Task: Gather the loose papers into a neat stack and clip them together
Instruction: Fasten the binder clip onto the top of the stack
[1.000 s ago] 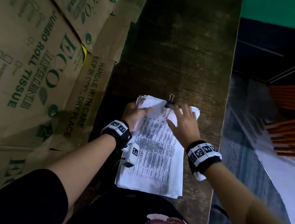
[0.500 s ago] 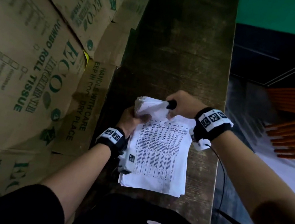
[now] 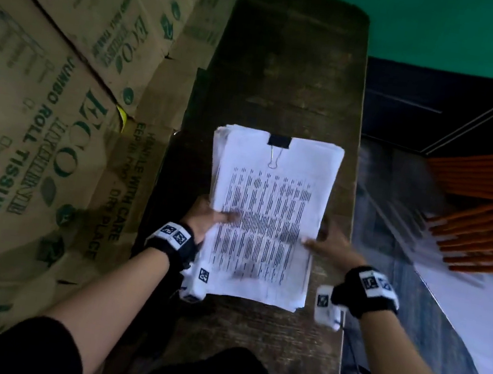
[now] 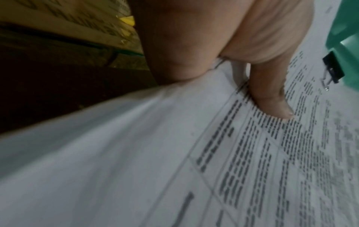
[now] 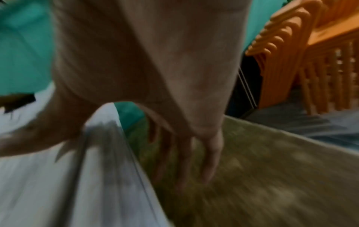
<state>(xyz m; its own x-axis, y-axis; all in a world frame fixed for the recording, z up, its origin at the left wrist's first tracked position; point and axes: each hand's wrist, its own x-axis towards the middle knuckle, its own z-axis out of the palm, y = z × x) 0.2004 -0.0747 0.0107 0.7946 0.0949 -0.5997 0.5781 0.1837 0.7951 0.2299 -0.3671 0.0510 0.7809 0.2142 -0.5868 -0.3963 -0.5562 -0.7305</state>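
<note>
A stack of printed white papers [image 3: 269,196] sits lengthwise on the dark wooden table [image 3: 285,81]. A black binder clip [image 3: 279,141] clamps the middle of its far edge, with one wire handle folded flat onto the top sheet. My left hand [image 3: 204,220] grips the stack's left edge: the thumb [image 4: 272,98] presses on the print and the fingers are hidden beneath. My right hand [image 3: 330,246] is at the right edge. Its thumb lies on the top sheet, and its straight fingers [image 5: 209,161] point down to the table beside the stack. The right wrist view is blurred.
Large cardboard boxes [image 3: 41,126] line the table's left side. The table's right edge [image 3: 352,201] drops to the floor, where stacked orange chairs [image 3: 488,214] stand. A green wall [image 3: 450,31] is beyond the far end.
My right hand has let go of the clip at the far edge and come back to the stack's right side. My left hand slid nearer along the left edge. The papers now lie flat and squared.
</note>
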